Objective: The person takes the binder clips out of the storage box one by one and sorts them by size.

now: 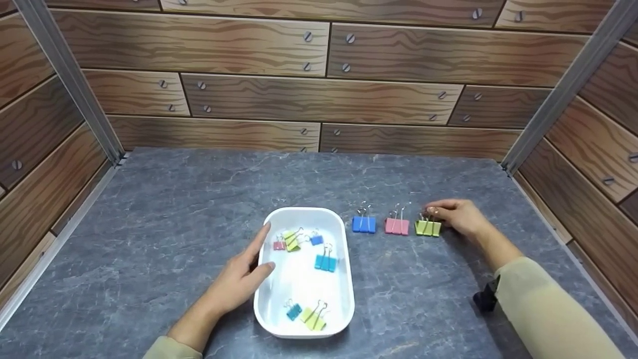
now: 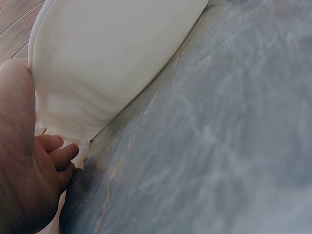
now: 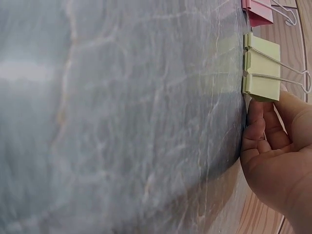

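Note:
My left hand [image 1: 237, 279] rests against the left side of a white plastic tray [image 1: 350, 279], its index finger stretched along the rim and its thumb reaching over the edge. In the left wrist view, fingers [image 2: 63, 156] lie beside the tray's outer wall [image 2: 117, 44]. My right hand [image 1: 461, 219] pinches a yellow-green binder clip [image 1: 428, 229] near its wire handles, at the right end of a row. That clip stands on the table with its handles up; the right wrist view shows fingers behind it. Left of it stand a pink binder clip [image 1: 397, 226] and a blue binder clip [image 1: 364, 224].
Inside the tray lie several clips: small pink [image 1: 279, 246], yellow-green [image 1: 292, 241], small blue [image 1: 317, 240], light blue [image 1: 325, 263], teal [image 1: 294, 311] and another yellow-green clip [image 1: 314, 319]. Wood-patterned walls [image 1: 249, 94] enclose the grey table [image 1: 174, 209] at the back and sides.

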The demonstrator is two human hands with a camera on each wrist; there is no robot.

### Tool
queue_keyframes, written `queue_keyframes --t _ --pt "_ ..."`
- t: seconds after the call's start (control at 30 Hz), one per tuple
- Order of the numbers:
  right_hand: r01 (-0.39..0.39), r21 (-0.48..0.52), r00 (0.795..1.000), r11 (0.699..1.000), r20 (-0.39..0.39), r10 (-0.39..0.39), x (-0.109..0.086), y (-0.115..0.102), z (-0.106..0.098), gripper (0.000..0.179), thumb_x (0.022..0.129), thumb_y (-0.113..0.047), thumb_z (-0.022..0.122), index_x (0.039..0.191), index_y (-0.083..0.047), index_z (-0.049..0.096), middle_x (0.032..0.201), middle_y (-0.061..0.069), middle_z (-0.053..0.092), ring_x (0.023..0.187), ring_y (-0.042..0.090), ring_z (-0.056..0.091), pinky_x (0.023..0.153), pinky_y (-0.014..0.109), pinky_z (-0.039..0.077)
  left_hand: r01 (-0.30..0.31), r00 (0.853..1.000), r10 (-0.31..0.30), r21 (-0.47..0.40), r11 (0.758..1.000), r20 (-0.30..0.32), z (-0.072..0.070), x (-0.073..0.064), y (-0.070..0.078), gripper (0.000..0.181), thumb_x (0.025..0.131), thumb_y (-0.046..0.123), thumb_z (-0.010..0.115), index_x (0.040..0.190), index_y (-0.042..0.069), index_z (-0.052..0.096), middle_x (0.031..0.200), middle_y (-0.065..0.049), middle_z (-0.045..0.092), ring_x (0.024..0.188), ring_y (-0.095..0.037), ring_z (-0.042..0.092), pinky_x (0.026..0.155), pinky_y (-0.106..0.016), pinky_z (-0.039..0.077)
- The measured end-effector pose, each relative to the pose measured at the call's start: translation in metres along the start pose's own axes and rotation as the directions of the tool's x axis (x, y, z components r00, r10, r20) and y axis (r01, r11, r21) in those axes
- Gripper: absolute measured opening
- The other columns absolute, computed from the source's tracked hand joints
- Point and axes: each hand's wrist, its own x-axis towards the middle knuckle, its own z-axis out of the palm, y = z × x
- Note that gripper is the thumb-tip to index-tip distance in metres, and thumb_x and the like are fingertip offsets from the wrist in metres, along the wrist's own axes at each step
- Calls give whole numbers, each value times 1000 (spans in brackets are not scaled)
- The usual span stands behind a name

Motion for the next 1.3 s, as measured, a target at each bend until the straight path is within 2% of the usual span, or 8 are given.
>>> queue_keyframes --t 0.27,0.37,0.53,0.7,0.83,1.0,1.17,1.3 --pt "9 37 1000 999 -21 -8 -8 -6 -7 41 106 -18 68 135 11 65 98 -6 78 87 4 71 76 27 59 2 1000 -2 24 1000 -6 0 0 0 76 105 26 61 171 32 24 167 -8 39 151 -28 40 122 -51 33" --pt "31 35 999 999 -35 -29 -12 -12 -13 42 106 -19 68 135 10 66 99 -8 79 90 6 73 77 28 59 -9 1000 10 31 999 -12 -1 0 0 76 104 27 61 171 31 24 167 -9 40 150 -29 41 121 -53 34" --pt "86 33 995 996 -48 -85 -18 -28 -19 44 107 -22 66 137 10 64 101 -12 78 93 6 72 77 27 56 -25 1000 26 11 1000 -11 -1 0 -1 77 104 25 61 171 31 24 166 -12 41 149 -29 43 119 -55 36" --pt "130 14 990 991 -51 -130 -24 -49 -16 42 107 -24 67 134 8 67 102 -10 78 92 6 70 77 24 55 -10 1000 10 2 1000 0 -1 0 0 77 105 25 61 171 34 23 167 -11 40 149 -26 43 120 -52 36" --pt "173 6 984 985 -41 -173 -30 -70 -6 41 106 -25 68 132 7 69 101 -8 78 93 7 71 79 25 57 -8 1000 8 3 1000 -2 -1 -1 -1 77 104 25 62 171 35 23 166 -11 41 148 -26 44 119 -52 37" --pt "249 44 968 968 6 -249 -37 -94 14 37 105 -23 70 128 5 72 104 -1 79 94 11 72 80 27 57 -7 1000 7 3 1000 -6 0 -1 -2 78 104 24 62 170 36 24 166 -11 41 148 -26 43 120 -51 36" --pt "307 65 947 949 76 -312 -46 -115 42 30 102 -20 74 123 1 76 106 9 78 96 21 72 82 29 58 -13 1000 13 -2 1000 -10 0 0 -2 78 104 24 62 170 36 24 165 -12 43 147 -26 46 118 -50 38" --pt "334 121 923 935 159 -350 -56 -129 63 26 102 -16 74 122 0 76 109 14 77 99 23 73 85 31 60 -16 1000 16 -5 1000 -10 0 0 -1 78 104 23 62 170 35 24 164 -12 43 146 -26 47 118 -50 39"
